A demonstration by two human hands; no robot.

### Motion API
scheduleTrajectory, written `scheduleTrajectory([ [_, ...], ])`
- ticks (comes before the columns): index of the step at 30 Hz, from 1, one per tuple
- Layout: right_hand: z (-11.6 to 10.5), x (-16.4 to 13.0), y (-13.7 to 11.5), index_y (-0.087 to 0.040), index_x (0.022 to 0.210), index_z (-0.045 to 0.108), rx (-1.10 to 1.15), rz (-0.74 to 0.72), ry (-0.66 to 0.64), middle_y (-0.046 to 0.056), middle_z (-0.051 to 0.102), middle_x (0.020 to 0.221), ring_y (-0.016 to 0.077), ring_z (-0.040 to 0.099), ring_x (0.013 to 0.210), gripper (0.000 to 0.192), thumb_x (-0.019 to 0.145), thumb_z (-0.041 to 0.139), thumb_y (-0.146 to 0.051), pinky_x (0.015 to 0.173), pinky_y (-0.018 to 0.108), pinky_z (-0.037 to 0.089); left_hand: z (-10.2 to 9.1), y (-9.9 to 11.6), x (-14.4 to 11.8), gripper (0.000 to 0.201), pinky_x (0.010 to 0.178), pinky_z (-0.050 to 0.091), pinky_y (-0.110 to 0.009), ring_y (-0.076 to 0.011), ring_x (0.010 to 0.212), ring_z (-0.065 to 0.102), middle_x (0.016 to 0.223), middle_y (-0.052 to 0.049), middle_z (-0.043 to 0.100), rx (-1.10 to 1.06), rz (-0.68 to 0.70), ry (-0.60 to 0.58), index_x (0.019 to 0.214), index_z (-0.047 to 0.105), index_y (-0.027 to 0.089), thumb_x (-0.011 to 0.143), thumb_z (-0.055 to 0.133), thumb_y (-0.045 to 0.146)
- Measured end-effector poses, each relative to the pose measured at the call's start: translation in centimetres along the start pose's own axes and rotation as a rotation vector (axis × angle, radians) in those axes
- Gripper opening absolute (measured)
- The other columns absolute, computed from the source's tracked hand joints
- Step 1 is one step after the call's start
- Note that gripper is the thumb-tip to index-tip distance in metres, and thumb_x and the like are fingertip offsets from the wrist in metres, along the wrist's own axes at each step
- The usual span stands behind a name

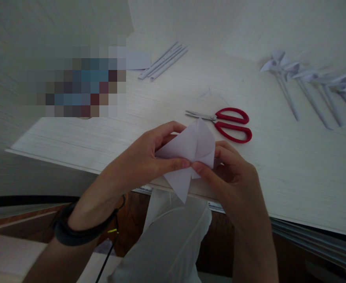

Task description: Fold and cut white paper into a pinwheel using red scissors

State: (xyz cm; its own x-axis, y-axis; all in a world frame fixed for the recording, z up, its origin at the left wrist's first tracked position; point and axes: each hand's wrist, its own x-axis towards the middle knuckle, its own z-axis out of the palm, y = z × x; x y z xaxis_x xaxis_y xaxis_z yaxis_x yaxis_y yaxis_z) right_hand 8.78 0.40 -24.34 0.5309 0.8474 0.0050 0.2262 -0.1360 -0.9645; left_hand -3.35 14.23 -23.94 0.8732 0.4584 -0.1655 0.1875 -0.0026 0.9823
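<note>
- The left hand [143, 159] grips a folded white paper [190, 151] from the left side, with the thumb pressed on its front and the fingers curled over its upper edge.
- The right hand [232, 173] pinches the same paper from the right, its thumb tip meeting the left thumb near the middle fold.
- The paper is held just above the near edge of the pale table [293, 173], one point hanging down.
- Red-handled scissors [226, 122] lie shut on the table just beyond the hands.
- Rolled paper sticks [164, 62] lie farther back.
- Paper pinwheels [305, 80] lie in a row at the right.
- A dark band [72, 232] circles the left wrist.
</note>
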Motion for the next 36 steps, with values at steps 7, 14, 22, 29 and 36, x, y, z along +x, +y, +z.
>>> scheduleTrajectory([
  [7,0.04,-0.01,0.26,-0.021,0.076,0.066,-0.003,-0.028,0.005,0.001,0.061,0.093,0.0173,0.06,0.09,0.008,0.081,0.071,-0.017,0.074,0.032,0.049,0.15,0.13,-0.17,0.034,0.054,0.049,-0.015,-0.0107,0.068,0.062,0.084,0.005,0.066,0.05,0.03,0.027,0.104,0.061,0.021,0.072,0.075,0.02],
  [14,-0.13,-0.04,0.43,-0.022,0.08,0.067,-0.005,-0.071,-0.013,0.001,0.061,0.096,0.0173,0.059,0.094,0.007,0.08,0.073,-0.018,0.078,0.031,0.048,0.23,0.11,-0.09,0.034,0.053,0.05,-0.015,-0.0105,0.067,0.063,0.084,0.005,0.067,-0.014,0.025,0.061,0.1,0.06,0.021,0.071,0.076,0.017],
  [22,-0.13,-0.09,0.46,-0.023,0.08,0.066,-0.003,-0.068,-0.017,0.0,0.059,0.095,0.016,0.059,0.09,0.008,0.082,0.067,-0.015,0.077,0.031,0.048,0.31,-0.2,-0.19,0.036,0.051,0.051,-0.014,-0.0097,0.065,0.062,0.085,0.004,0.067,-0.037,0.012,0.081,0.103,0.06,0.02,0.072,0.076,0.018],
  [29,-0.07,-0.02,0.26,-0.021,0.077,0.064,-0.006,-0.016,-0.004,0.0,0.058,0.092,0.0163,0.058,0.085,0.007,0.081,0.066,-0.016,0.071,0.031,0.047,0.33,-0.08,-0.12,0.034,0.051,0.05,-0.014,-0.01,0.065,0.063,0.084,0.004,0.067,0.002,0.019,0.084,0.102,0.06,0.02,0.072,0.076,0.019],
  [36,-0.03,0.03,-0.06,-0.021,0.073,0.061,-0.022,0.01,0.015,0.001,0.058,0.09,0.0168,0.058,0.084,0.011,0.08,0.065,-0.015,0.07,0.03,0.046,0.25,-0.12,-0.17,0.039,0.051,0.051,-0.017,-0.0128,0.067,0.066,0.087,0.003,0.071,-0.019,-0.007,0.055,0.106,0.057,0.022,0.072,0.076,0.022],
])
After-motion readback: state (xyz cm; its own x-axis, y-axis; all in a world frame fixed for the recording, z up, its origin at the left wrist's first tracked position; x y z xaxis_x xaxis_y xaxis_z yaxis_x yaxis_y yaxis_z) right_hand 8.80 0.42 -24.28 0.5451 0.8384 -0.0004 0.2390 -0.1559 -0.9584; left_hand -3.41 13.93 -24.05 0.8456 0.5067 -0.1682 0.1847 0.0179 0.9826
